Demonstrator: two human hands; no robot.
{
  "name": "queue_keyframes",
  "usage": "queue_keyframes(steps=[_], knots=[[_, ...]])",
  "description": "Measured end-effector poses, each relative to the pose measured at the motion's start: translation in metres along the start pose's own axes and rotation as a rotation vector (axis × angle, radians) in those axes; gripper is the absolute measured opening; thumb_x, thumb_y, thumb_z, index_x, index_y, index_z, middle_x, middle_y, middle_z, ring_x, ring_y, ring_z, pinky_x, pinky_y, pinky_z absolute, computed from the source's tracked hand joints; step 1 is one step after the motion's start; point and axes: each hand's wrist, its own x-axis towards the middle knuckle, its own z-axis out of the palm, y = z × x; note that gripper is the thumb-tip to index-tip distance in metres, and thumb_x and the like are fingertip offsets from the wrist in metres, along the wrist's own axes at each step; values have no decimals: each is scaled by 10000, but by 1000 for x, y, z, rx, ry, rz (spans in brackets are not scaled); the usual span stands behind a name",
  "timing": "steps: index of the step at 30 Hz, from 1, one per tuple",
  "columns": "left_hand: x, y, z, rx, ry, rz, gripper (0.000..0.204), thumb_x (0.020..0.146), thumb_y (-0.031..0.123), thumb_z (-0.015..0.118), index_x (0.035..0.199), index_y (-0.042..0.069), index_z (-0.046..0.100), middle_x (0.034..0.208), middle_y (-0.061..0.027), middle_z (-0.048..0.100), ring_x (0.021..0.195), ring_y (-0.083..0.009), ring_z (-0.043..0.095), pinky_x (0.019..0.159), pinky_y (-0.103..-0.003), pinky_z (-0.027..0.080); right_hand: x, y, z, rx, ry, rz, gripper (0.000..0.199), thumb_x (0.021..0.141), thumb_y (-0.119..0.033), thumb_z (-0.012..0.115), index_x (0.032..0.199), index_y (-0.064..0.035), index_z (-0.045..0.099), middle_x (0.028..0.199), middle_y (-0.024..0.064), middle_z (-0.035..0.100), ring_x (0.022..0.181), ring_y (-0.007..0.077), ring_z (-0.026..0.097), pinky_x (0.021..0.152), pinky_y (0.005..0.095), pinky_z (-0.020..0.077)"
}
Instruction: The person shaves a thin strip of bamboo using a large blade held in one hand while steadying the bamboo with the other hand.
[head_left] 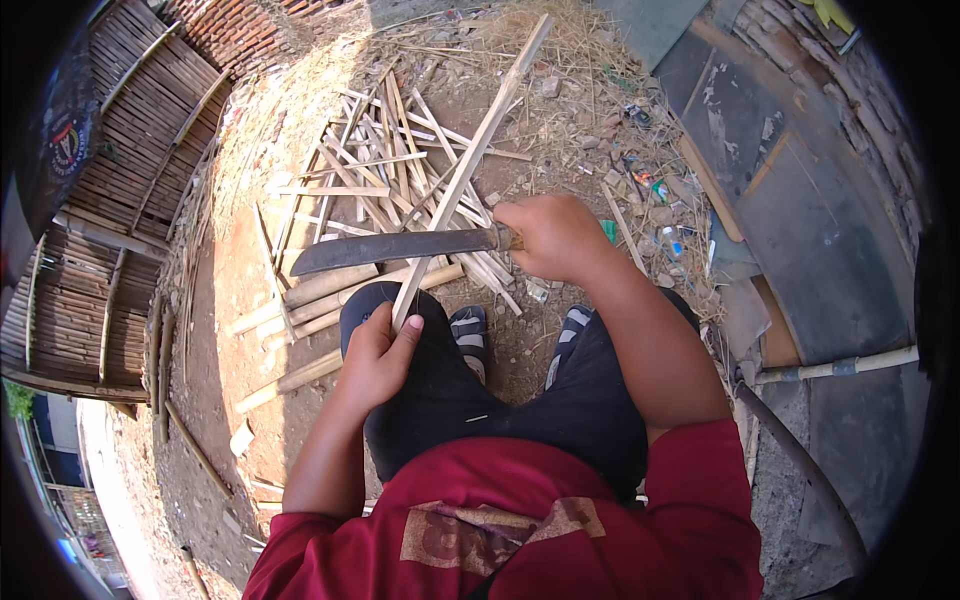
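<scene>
Bare reddish dirt ground (240, 290) is lying littered with a pile of split pale bamboo strips (370, 170) at the far centre. The left hand (375, 360) is pinching the near end of a long pale bamboo slat (470, 165) over the knee, while the right hand (555, 238) is gripping a dark broad-bladed machete (390, 248) closed around its handle, blade lying across the slat.

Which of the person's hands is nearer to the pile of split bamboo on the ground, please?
Right. The right hand hovers at the bamboo pile's edge; the left hand sits lower, over the knee.
</scene>
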Motion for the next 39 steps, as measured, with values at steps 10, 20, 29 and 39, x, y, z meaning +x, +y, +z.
queue_keyframes(steps=[10, 20, 29, 39], knots=[[18, 22, 5, -536, -368, -242, 290, 900, 129, 768, 919, 143, 479, 692, 60, 457, 537, -28, 379, 463, -221, 281, -6, 14, -8, 10, 27, -22, 336, 705, -149, 715, 1033, -86, 683, 859, 177, 689, 843, 406, 672, 740, 493, 532], [25, 0, -4, -1173, -708, -352, 283, 910, 21, 694, 900, 164, 450, 659, 69, 390, 473, -34, 287, 423, -220, 198, -1, 30, -24, 40, 158, 73, 256, 731, -208, 721, 965, -116, 671, 866, 154, 698, 846, 383, 678, 729, 494, 538], [33, -7, -14, -1242, -763, -336, 216, 909, 26, 627, 950, 145, 451, 654, 48, 370, 461, -44, 274, 405, -228, 195, -7, 62, -32, 27, 365, 244, 352, 704, -156, 761, 1042, -102, 683, 870, 163, 695, 813, 387, 674, 713, 463, 529], [58, -11, -53, -1566, -712, -73, 577, 852, 96, 548, 1404, 8, 407, 666, 16, 361, 448, -53, 286, 395, -214, 240, -8, 46, -40, -206, 410, -57, 319, 628, -159, 772, 924, -119, 660, 809, 70, 660, 795, 327, 647, 727, 427, 480]])
